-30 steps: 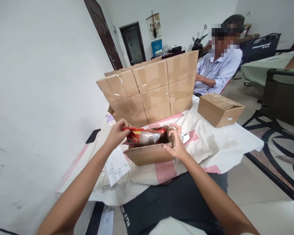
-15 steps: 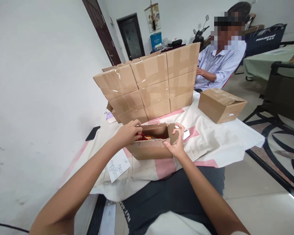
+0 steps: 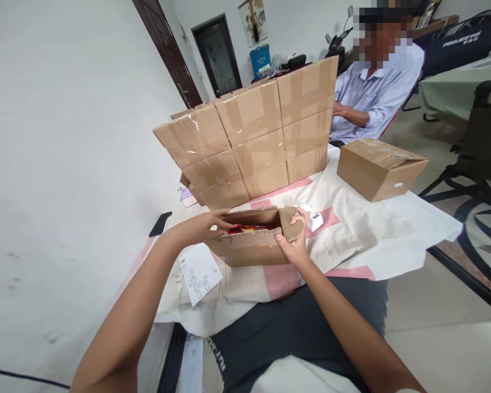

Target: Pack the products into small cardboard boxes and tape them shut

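Note:
An open cardboard box (image 3: 249,251) with ragged top edges stands in front of me on the cloth-covered table. Inside it lie red and yellow items (image 3: 245,229), too hidden to name. My right hand (image 3: 295,240) grips the right end of the box, its thumb on the near side and its fingers curled over a raised flap (image 3: 287,219). At the left end, my left hand (image 3: 200,226) rests over the rim with fingers stretched and apart, the tips above the opening; I see nothing held in it.
A wall of taped cardboard boxes (image 3: 253,136) rises behind. A closed carton (image 3: 376,169) sits at right, near a seated person (image 3: 376,93). A white device (image 3: 315,221) lies beside the box. At left are a paper with drawn squares (image 3: 200,275) and a black phone (image 3: 160,224).
My left hand has drawn back a little to the left, and its bent fingers have stretched out. My right hand keeps its grip on the box. The view has shifted slightly.

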Motion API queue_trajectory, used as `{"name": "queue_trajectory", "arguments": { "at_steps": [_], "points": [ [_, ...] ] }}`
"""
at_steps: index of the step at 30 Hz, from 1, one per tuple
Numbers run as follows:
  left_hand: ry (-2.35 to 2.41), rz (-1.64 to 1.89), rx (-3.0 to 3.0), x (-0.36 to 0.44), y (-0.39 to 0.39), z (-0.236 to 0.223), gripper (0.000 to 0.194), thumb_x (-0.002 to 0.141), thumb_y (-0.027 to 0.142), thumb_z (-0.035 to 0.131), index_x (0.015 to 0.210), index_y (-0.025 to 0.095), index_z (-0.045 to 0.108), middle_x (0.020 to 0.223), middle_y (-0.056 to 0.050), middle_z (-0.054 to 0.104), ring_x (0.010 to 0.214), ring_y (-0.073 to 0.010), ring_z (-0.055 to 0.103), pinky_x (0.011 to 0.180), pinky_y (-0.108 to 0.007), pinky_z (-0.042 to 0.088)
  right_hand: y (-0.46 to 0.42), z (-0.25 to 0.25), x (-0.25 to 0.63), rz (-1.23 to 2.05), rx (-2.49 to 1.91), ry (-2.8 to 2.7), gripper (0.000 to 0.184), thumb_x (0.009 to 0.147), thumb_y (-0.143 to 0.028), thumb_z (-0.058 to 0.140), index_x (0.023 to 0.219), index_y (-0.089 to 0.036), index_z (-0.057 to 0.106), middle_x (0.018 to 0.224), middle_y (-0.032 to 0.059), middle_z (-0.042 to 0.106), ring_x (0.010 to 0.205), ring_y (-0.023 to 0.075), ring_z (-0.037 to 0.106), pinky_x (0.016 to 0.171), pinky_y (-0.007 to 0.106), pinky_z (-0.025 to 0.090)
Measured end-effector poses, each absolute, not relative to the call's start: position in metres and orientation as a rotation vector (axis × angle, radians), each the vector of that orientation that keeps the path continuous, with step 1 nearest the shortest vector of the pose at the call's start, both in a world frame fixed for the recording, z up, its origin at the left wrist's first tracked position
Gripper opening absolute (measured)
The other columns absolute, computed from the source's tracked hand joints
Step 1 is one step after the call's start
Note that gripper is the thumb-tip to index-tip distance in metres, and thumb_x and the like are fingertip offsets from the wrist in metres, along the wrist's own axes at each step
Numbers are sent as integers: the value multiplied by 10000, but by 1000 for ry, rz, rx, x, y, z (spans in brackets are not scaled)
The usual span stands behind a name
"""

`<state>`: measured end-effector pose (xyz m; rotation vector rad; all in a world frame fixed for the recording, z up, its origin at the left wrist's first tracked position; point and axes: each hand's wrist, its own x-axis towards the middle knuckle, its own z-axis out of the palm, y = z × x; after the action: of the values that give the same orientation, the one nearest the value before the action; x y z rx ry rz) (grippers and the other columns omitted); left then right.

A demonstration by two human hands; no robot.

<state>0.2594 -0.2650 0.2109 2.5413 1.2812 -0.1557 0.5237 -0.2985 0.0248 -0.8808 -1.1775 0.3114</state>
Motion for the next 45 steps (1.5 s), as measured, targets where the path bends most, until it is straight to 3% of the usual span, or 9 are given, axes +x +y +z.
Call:
{"name": "queue_trajectory", "arguments": {
  "at_steps": [4, 7, 11, 16, 22, 32, 35, 39, 45],
  "points": [
    [1378, -266, 2491, 258, -275, 213, 575, 931, 491, 613, 1497, 410, 550, 1771, 9, 123, 1558, -353, 351, 1134, -412, 494, -296, 18, 525, 307, -880, -1191, 538, 729, -572, 738, 1046, -263, 432, 1327, 133, 428, 1305, 336, 490, 1144, 576, 383],
    [1469, -305, 2515, 265, -281, 206, 618, 914, 523, 642, 1508, 399, 529, 1777, -13, 45, 1426, -346, 531, 1079, -413, 532, -294, 15, 527, 290, -862, -1194, 568, 728, -610, 742, 1060, -263, 440, 1323, 132, 420, 1321, 334, 474, 1144, 567, 390],
    [1584, -291, 2679, 279, -280, 199, 332, 943, 436, 614, 1233, 313, 720, 1678, -62, 291, 921, -204, 724, 820, -362, 580, -293, 14, 527, 265, -857, -1193, 543, 746, -596, 735, 1052, -259, 440, 1315, 132, 417, 1325, 335, 469, 1142, 575, 386],
    [1614, -229, 2799, 286, -269, 195, 338, 1006, 351, 493, 900, 247, 797, 1419, -53, 523, 796, -154, 661, 743, -328, 526, -298, 16, 526, 263, -885, -1191, 464, 780, -505, 736, 1036, -258, 437, 1293, 122, 427, 1328, 329, 466, 1141, 573, 379],
    [1497, -486, 2791, 280, -253, 169, 160, 833, 245, 707, 883, 295, 851, 1500, -116, 539, 1226, -363, 545, 965, -464, 502, -298, 19, 522, 346, -901, -1203, 330, 859, -429, 664, 1050, -254, 460, 1318, 132, 425, 1343, 325, 455, 1142, 579, 374],
    [1357, -234, 2853, 264, -269, 170, 262, 895, 398, 677, 733, 232, 800, 1548, -106, 523, 1288, -375, 485, 1060, -541, 461, -313, 35, 530, 236, -840, -1312, 241, 885, -338, 628, 1050, -255, 473, 1309, 117, 441, 1307, 323, 495, 1114, 562, 408],
    [1269, -37, 2791, 252, -275, 176, 367, 941, 539, 628, 830, 231, 794, 1699, -64, 329, 1462, -387, 356, 1182, -579, 389, -316, 45, 538, 260, -801, -1446, 231, 921, -371, 606, 1111, -254, 549, 1384, 127, 431, 1320, 330, 502, 1133, 559, 405],
    [1204, 178, 2712, 233, -293, 181, 453, 887, 622, 690, 1196, 296, 750, 1774, -24, 100, 1611, -385, 120, 1271, -617, 270, -314, 56, 552, 361, -795, -1586, 348, 988, -490, 552, 1252, -269, 605, 1476, 130, 407, 1356, 330, 496, 1167, 550, 398],
    [1212, 192, 2579, 218, -331, 167, 502, 918, 712, 576, 1016, 255, 757, 1732, -47, 277, 1611, -374, 182, 1274, -600, 280, -312, 67, 555, 487, -785, -1811, 669, 1001, -740, 350, 1417, -294, 624, 1585, 129, 368, 1484, 367, 368, 1211, 614, 340]
  ]
}}
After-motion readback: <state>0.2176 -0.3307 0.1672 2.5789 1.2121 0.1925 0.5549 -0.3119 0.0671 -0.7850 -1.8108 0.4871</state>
